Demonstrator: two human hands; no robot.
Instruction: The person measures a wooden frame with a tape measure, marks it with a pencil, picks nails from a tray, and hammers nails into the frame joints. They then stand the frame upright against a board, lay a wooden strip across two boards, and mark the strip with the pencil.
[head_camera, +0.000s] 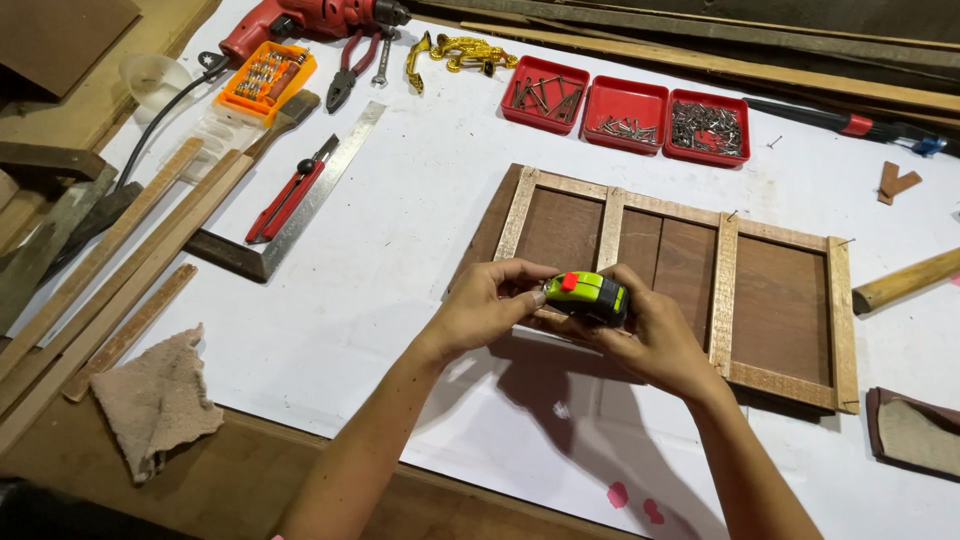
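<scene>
Hands (570, 315) on tape measure (588, 296) over wooden frame (780, 300), nail trays (625, 105) beyond.

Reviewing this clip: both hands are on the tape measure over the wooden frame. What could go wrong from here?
1. The green-and-black tape measure is held between the left hand and right hand; a blade snapping back could nip fingers.
2. Small nails stick out of the slatted wooden frame panel along its top edge, so a sliding hand might get pricked.
</scene>
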